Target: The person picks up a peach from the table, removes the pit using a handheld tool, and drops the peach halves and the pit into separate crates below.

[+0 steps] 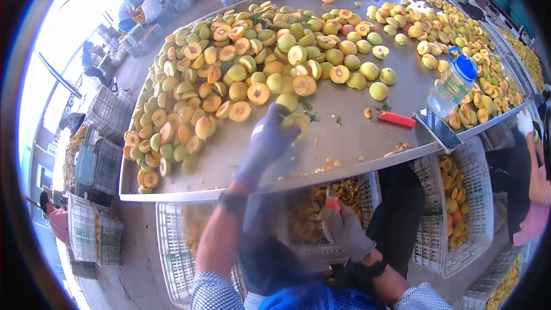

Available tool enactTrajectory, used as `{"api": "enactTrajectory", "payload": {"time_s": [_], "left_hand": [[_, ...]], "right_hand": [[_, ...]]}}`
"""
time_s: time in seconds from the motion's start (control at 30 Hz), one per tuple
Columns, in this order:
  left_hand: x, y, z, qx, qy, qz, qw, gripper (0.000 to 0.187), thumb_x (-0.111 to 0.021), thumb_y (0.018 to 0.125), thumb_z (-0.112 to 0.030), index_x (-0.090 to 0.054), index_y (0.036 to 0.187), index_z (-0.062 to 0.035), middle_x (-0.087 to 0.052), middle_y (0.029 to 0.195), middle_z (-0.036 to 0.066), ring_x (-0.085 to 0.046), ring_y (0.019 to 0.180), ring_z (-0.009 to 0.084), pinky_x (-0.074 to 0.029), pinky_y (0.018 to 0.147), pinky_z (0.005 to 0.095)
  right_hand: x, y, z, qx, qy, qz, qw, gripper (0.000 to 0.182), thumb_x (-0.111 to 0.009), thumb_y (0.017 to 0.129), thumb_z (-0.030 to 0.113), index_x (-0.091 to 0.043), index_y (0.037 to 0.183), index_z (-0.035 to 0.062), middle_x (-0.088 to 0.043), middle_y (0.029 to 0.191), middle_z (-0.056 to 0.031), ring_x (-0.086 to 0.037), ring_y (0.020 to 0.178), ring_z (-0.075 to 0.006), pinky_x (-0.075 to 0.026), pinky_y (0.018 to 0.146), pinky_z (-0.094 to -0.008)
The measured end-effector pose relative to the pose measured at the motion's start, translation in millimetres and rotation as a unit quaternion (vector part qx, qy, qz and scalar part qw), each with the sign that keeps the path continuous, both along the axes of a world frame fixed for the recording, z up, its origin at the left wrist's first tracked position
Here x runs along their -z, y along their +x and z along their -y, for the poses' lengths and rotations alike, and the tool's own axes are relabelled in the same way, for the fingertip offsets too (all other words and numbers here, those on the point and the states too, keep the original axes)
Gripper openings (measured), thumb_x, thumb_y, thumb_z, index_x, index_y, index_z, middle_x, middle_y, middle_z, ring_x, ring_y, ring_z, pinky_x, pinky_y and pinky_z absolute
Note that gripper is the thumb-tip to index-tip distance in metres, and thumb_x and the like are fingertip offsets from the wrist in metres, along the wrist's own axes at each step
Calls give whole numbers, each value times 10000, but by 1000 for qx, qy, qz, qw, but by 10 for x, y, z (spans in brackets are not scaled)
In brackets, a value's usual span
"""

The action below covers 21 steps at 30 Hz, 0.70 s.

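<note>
My left hand (271,133), in a grey glove, is closed on a yellow-green apricot (297,127) above the metal table, blurred by motion. Just beyond its fingers lies a whole green apricot (287,101). Lower down, my gloved right hand (349,232) is wrapped round a small knife with a red handle (332,202); its blade cannot be made out. Below that hand is a crate of cut apricots (367,192). A large heap of whole and halved apricots (229,74) covers the table's left and far side.
On the metal table (344,138) lie a red-handled tool (397,119), a phone (437,130) and a blue-lidded bottle (453,86). More fruit (482,97) sits at right. A white crate (479,206) stands beside my leg. A co-worker's gloved hand (524,121) shows at the right edge.
</note>
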State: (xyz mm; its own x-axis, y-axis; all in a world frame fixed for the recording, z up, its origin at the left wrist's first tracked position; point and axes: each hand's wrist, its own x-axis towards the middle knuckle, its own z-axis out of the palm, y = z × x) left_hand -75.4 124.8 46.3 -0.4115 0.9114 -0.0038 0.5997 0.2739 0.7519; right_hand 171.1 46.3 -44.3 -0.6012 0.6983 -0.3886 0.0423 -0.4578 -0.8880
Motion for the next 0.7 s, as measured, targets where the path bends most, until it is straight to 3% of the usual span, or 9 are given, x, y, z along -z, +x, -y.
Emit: {"api": "enactTrajectory", "payload": {"time_s": [0.03, 0.07, 0.17, 0.23, 0.27, 0.33, 0.43, 0.57, 0.7], "left_hand": [[77, -15, 160, 17, 43, -10, 999, 409, -712, 812, -170, -546, 1153, -16, -654, 997, 114, -621, 924, 146, -508, 801, 307], [97, 34, 314, 15, 41, -12, 999, 409, -712, 812, -170, -546, 1153, -16, -654, 997, 114, -621, 924, 146, -508, 801, 307], [63, 296, 786, 54, 192, 124, 972, 361, -616, 906, -144, -566, 1222, 25, -648, 1099, 90, -583, 1021, 137, -472, 897, 284], [145, 528, 982, 31, 209, 206, 955, 325, -543, 955, -164, -575, 1218, 23, -631, 1164, 100, -575, 1043, 140, -446, 927, 273], [196, 643, 1036, 20, 222, 191, 956, 333, -491, 988, -238, -586, 1173, 21, -630, 1142, 94, -569, 1027, 138, -446, 915, 277], [247, 835, 1105, -59, 239, 273, 930, 304, -475, 985, -221, -592, 1136, 15, -660, 1036, 106, -592, 958, 158, -458, 874, 297], [388, 936, 1171, -65, 255, 307, 915, 315, -436, 1004, -240, -583, 1128, 9, -650, 1003, 88, -578, 932, 138, -459, 855, 289], [424, 1021, 1196, -99, 271, 279, 916, 301, -445, 1001, -231, -598, 1111, 3, -657, 945, 81, -585, 888, 127, -469, 817, 282], [371, 1011, 1211, -98, 240, 229, 938, 279, -452, 996, -210, -617, 1068, 4, -668, 850, 91, -601, 790, 137, -487, 730, 305]], "right_hand": [[-138, -51, -87, 15, 99, 2, 995, 295, -526, 973, 349, -550, 896, 65, -481, 592, 13, -458, 495, -63, -366, 462, -249], [-240, -105, -159, 30, 196, 5, 980, 271, -532, 970, 325, -565, 929, 59, -507, 627, 6, -480, 530, -65, -397, 492, -251], [-398, -285, -254, 46, 347, 9, 937, 287, -550, 960, 329, -576, 991, 45, -561, 718, -11, -522, 610, -91, -442, 568, -269], [-492, -338, -167, 19, 320, -3, 947, 299, -558, 956, 327, -572, 1006, 33, -577, 753, -22, -539, 642, -114, -457, 603, -285], [-513, -342, -100, -4, 289, -7, 957, 312, -565, 951, 324, -568, 1021, 20, -594, 789, -33, -557, 674, -136, -471, 638, -300], [-425, -332, 20, -1, 305, 12, 952, 308, -567, 950, 315, -568, 1033, 19, -598, 784, -55, -566, 673, -155, -473, 638, -315], [-362, -241, 91, -4, 322, 63, 945, 305, -563, 950, 302, -566, 1048, 14, -608, 778, -108, -594, 678, -216, -478, 640, -342], [-293, -222, 130, -5, 371, 95, 924, 306, -555, 948, 300, -560, 1036, 8, -619, 787, -187, -634, 727, -343, -483, 645, -378], [-283, -228, 125, -8, 406, 123, 906, 314, -553, 946, 307, -562, 1027, 4, -620, 805, -207, -631, 760, -396, -487, 648, -392]]}}
